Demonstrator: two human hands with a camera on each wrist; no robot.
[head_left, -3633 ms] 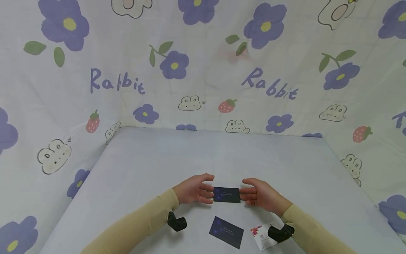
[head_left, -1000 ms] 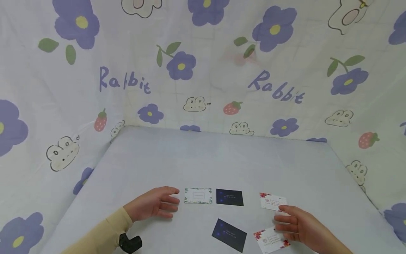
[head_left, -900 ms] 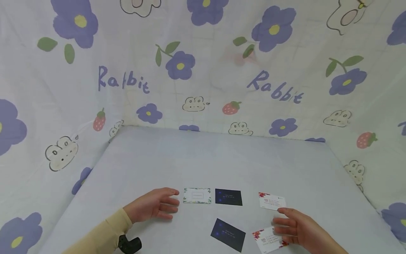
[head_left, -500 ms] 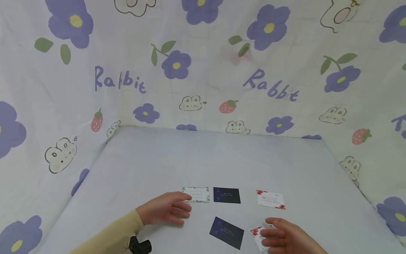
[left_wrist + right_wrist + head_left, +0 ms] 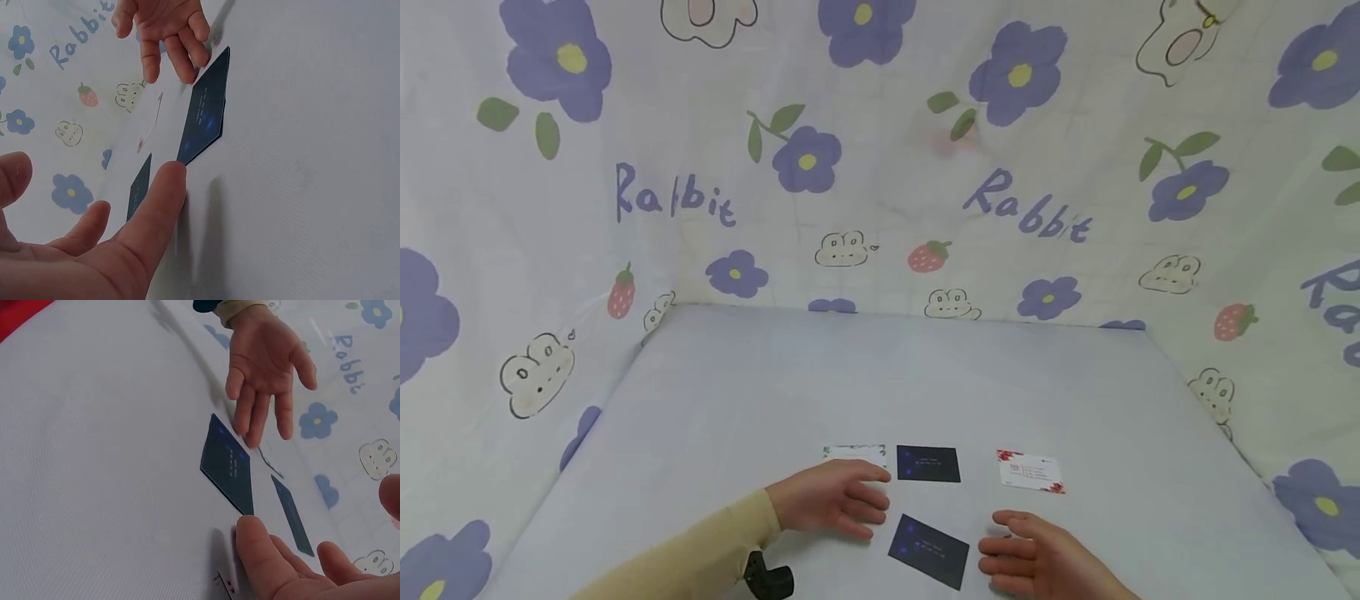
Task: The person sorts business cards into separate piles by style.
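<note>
Between my two hands lies a dark blue business card [image 5: 929, 551], tilted on the white table. My left hand [image 5: 831, 500] is at its left, fingers loosely extended and holding nothing; in the left wrist view a fingertip [image 5: 172, 172] overlaps the card's near corner. On the other side my right hand [image 5: 1037, 554] has its fingers pointing at the card's right edge, also holding nothing. Under the right hand a second red-flowered white card is mostly hidden; a corner of this card [image 5: 226, 586] shows in the right wrist view.
Farther back, a row holds a leaf-bordered white card [image 5: 854, 452], partly covered by my left hand, another dark card [image 5: 928, 463] and a red-flowered white card [image 5: 1032, 472]. A patterned curtain [image 5: 895, 192] encloses the table [image 5: 880, 375]. A black wrist camera [image 5: 767, 577] sits at my left sleeve.
Both hands were at the ends of the back dark card, then spread apart to the outer cards. Now they have closed in toward the front dark card, left hand moving right, right hand moving left.
</note>
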